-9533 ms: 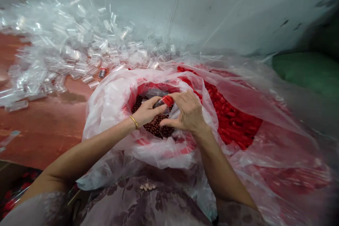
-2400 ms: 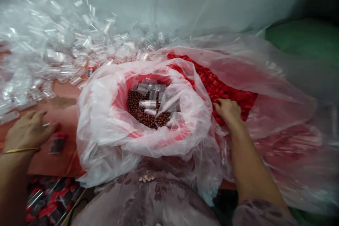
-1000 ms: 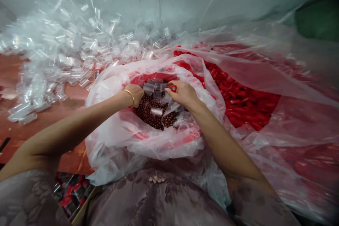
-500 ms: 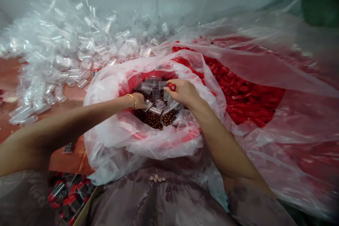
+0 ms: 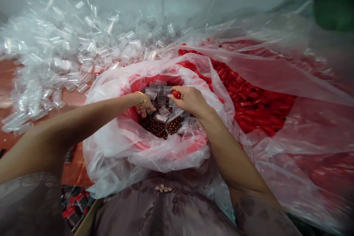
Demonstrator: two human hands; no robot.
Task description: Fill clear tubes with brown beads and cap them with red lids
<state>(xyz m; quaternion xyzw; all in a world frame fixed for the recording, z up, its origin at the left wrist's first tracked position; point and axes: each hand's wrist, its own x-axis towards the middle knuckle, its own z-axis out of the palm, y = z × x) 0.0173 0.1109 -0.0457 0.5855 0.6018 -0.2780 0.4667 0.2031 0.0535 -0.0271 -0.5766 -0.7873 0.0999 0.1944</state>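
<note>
A red tub [image 5: 132,115] lined with clear plastic film [image 5: 107,132] stands in front of me, holding small dark brown beads [image 5: 155,127] and several clear plastic containers [image 5: 162,115]. My left hand [image 5: 145,106], a gold bangle at its wrist, reaches in at the tub's left side, just over the beads. Its fingers are apart, with nothing visible in them. Over the tub's right side, my right hand [image 5: 189,99] pinches a small red cap [image 5: 177,94] between thumb and fingers. Some of its fingertips are hidden.
Loose clear containers [image 5: 69,66] are heaped at the back left on a reddish-brown surface [image 5: 74,167]. Red caps [image 5: 249,99] lie in a large pile at the right, partly under plastic sheeting [image 5: 312,132]. A box at lower left holds red-capped, dark-filled containers [image 5: 79,202].
My left hand has drawn up a little from the clear containers and its fingers have spread. The right hand has turned slightly, still pinching the red cap. The view has shifted slightly.
</note>
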